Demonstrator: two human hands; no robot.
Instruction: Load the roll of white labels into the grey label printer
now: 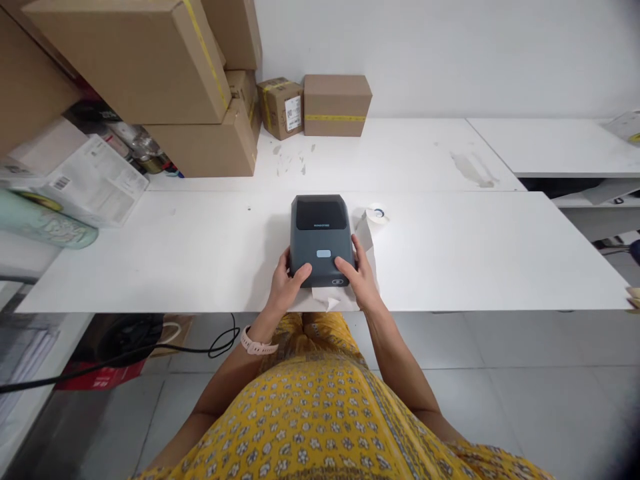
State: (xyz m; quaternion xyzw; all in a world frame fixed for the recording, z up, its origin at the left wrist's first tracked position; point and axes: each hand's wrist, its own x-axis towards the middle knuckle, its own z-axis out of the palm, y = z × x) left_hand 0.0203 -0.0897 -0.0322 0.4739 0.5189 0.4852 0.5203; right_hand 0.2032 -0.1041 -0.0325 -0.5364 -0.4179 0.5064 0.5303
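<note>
A dark grey label printer (320,241) with a black window and a light blue button sits near the front edge of the white table. My left hand (289,280) grips its left side, thumb on the top face. On the opposite side my right hand (359,273) holds it the same way, thumb near the button. Both hands are closed around the housing, and some fingers are hidden behind it. A roll of white labels (377,215) stands just right of the printer. White backing paper (367,250) runs from the roll along the printer's right side, and a torn end shows in front.
Cardboard boxes (200,147) are stacked at the back left, with two smaller boxes (337,107) by the wall. At the far left lie a white carton (95,177) and a mint-green bottle (55,223). A black cable (200,348) hangs below the table's front edge.
</note>
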